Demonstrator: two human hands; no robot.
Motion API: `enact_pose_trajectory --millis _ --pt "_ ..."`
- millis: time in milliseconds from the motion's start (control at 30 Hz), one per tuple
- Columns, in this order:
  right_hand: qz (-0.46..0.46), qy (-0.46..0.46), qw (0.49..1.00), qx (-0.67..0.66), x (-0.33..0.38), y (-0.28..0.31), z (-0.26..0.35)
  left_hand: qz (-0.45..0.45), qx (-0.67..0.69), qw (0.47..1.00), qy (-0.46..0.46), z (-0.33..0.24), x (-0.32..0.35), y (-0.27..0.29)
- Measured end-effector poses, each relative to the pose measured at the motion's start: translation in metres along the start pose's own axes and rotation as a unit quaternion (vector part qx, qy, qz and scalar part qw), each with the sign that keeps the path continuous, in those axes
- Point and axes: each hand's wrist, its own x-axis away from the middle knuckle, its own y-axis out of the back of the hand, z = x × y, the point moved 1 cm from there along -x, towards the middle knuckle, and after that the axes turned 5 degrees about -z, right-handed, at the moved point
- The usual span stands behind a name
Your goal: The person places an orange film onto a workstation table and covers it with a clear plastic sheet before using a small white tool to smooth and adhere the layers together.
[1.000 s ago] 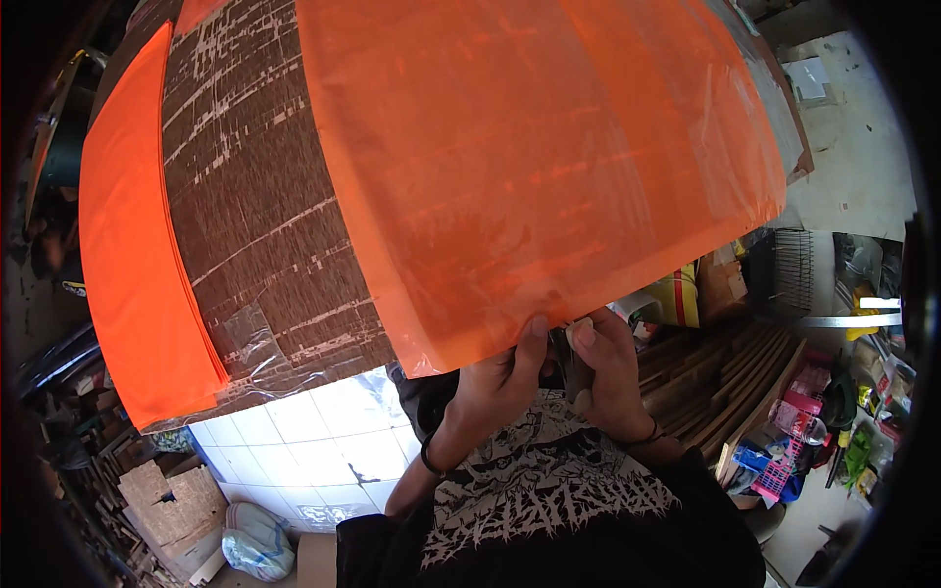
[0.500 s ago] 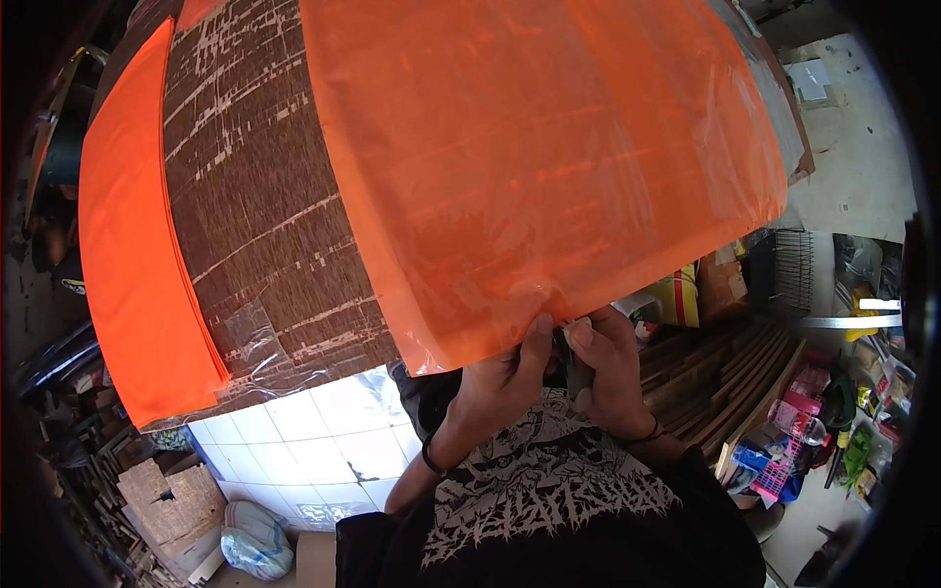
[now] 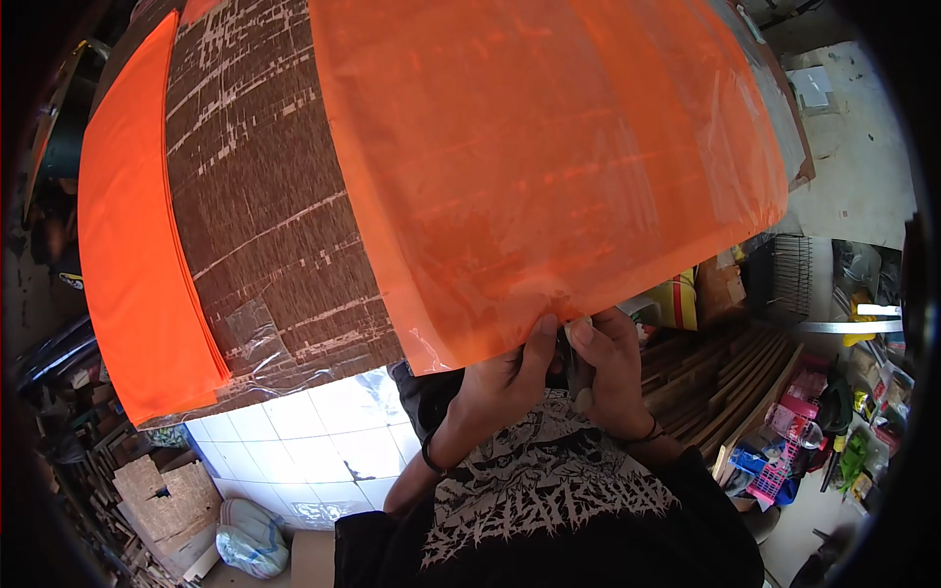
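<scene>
A large sheet of orange fabric (image 3: 549, 157) lies on a worn brown table, with wrinkled, shiny clear plastic over much of it. At its near edge, my left hand (image 3: 515, 367) pinches the fabric between thumb and fingers. Close on its right, my right hand (image 3: 610, 363) is closed around a small dark metal tool (image 3: 579, 377) with a rounded lower end. The tool's upper part is hidden by my fingers, so its kind does not show. Both thumbs meet near the fabric's edge, nearly touching.
A folded orange cloth stack (image 3: 137, 235) rests on the left of the brown table (image 3: 260, 196). Wooden strips (image 3: 720, 377) are piled below at right, beside a pink basket (image 3: 771, 477). A white bundle (image 3: 252, 537) and scrap boards (image 3: 169, 500) lie at lower left.
Both hands stay almost in the same place, still gripping at the fabric's edge. The view has shifted very slightly.
</scene>
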Motion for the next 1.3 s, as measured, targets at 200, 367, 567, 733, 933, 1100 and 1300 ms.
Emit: enact_pose_trajectory --millis 200,367,567,733,933,1100,1300 --pt "0.002 -0.005 1.0 0.006 0.0 -0.001 0.002 0.011 0.02 1.0 -0.005 0.004 0.0 0.001" --pt "0.006 0.005 1.0 0.014 0.0 -0.002 0.003 0.01 0.022 1.0 -0.004 0.002 -0.001 0.001" --pt "0.007 0.007 1.0 0.003 -0.002 -0.002 0.003 0.008 0.02 1.0 0.003 0.003 0.0 0.0" --pt "0.011 0.011 1.0 0.006 -0.002 -0.002 0.003 -0.008 0.021 1.0 0.012 0.001 0.0 -0.001" --pt "0.021 0.032 0.999 0.016 -0.002 -0.003 0.003 0.016 0.032 0.999 -0.016 -0.001 0.0 0.002" --pt "0.017 0.038 0.999 0.035 -0.004 -0.001 0.002 -0.006 -0.002 0.999 -0.046 -0.007 -0.002 0.002" --pt "-0.004 0.051 0.996 0.077 -0.007 0.0 -0.002 -0.03 -0.076 0.993 -0.084 -0.007 -0.003 0.001"
